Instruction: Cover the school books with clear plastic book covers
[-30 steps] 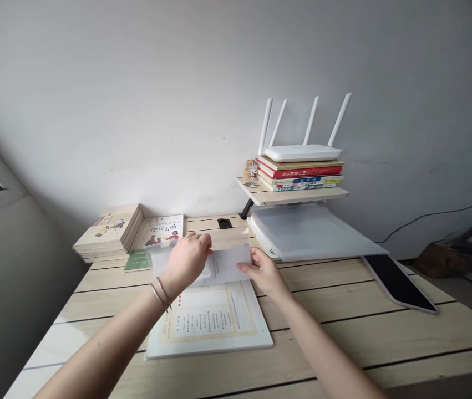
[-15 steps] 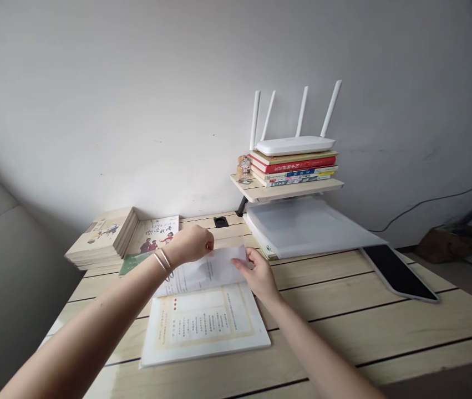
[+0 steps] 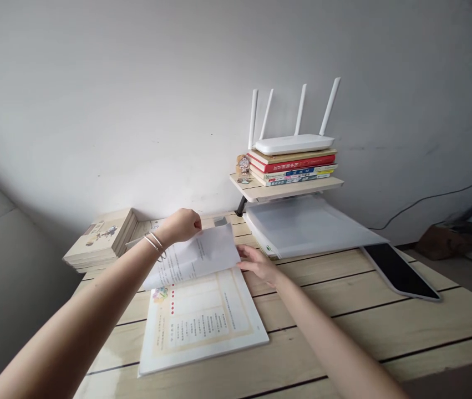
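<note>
While the left hand [image 3: 183, 224] has its fingertips closed on the upper edge of a raised page [image 3: 219, 252], the right hand [image 3: 258, 265] sits at that page's right edge, thumb and fingers slightly parted; whether it grips the paper cannot be told. Page belongs to an open book of Chinese text [image 3: 194, 332], lying on the slatted wooden desk [image 3: 285, 360] in front of the person. Left rear: book stack [image 3: 98, 238]. Right rear: white four-antenna router [image 3: 294, 145] atop piled books [image 3: 294, 167] on a small shelf [image 3: 256, 191].

Left hand [image 3: 181, 225] pinched, right hand [image 3: 259, 265] loosely parted
</note>
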